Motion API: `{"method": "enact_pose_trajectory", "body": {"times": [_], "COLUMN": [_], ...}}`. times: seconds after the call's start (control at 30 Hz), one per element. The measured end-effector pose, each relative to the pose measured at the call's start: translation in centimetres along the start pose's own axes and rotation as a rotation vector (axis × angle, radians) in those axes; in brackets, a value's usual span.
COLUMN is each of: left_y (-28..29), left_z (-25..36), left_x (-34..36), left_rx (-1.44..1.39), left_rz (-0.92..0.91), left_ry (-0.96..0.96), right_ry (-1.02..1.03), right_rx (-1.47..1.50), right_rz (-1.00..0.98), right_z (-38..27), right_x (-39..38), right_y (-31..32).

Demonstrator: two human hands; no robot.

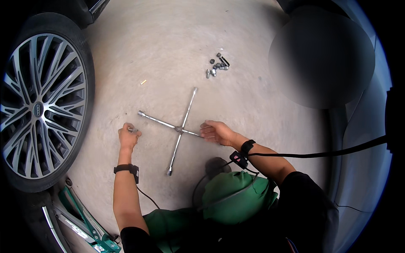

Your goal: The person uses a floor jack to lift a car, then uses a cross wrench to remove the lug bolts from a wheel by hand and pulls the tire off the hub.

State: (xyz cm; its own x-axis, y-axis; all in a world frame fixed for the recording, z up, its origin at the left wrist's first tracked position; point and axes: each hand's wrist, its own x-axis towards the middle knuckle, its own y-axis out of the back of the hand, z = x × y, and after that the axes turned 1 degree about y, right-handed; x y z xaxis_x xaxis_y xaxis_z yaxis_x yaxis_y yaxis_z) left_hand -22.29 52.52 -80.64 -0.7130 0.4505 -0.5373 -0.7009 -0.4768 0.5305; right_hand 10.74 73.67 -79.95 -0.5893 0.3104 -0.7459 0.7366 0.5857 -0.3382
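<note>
A four-way lug wrench (182,120), a silver cross of steel rods with sockets on its ends, lies on the floor in front of me. Over its right end is my right hand (217,133), fingers stretched out and a little blurred, hiding that socket. Whether the fingers touch the rod I cannot tell. To the left of the wrench, my left hand (126,137) is closed around a small silver piece that looks like a wheel bolt (132,130). Several more wheel bolts (214,73) and dark caps (212,61) lie in a small group beyond the wrench.
A car wheel (38,109) with a many-spoked rim stands close on the left. Below it lies a green scissor jack (86,223). A small yellowish stick (143,82) is on the floor. Grey-blue car bodywork (363,156) borders the right side, with a black cable (320,155) crossing there.
</note>
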Motion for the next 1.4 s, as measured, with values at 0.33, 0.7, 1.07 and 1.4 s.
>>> {"method": "enact_pose_trajectory", "body": {"times": [0.33, 0.7, 1.07, 1.4], "left_y": [-12.1, -3.1, 2.5, -0.7], "left_z": [13.2, 13.4, 13.7, 10.4], "left_x": [-10.4, -14.7, -24.1, -24.3], "left_rx": [0.157, 0.587, 0.751, 0.896], "left_rz": [-0.462, -0.433, -0.315, -0.38], "left_ry": [-0.762, -0.38, -0.46, -0.43], "right_ry": [0.008, 0.536, 0.413, 0.365], "right_rx": [0.724, -0.181, -1.787, -1.631], "right_rz": [0.007, 0.475, 0.146, 0.087], "right_z": [-0.7, -10.3, 4.3, 5.6], "right_x": [6.8, 10.7, -1.6, 0.3], "right_y": [3.0, 9.2, 0.6, 2.9]}}
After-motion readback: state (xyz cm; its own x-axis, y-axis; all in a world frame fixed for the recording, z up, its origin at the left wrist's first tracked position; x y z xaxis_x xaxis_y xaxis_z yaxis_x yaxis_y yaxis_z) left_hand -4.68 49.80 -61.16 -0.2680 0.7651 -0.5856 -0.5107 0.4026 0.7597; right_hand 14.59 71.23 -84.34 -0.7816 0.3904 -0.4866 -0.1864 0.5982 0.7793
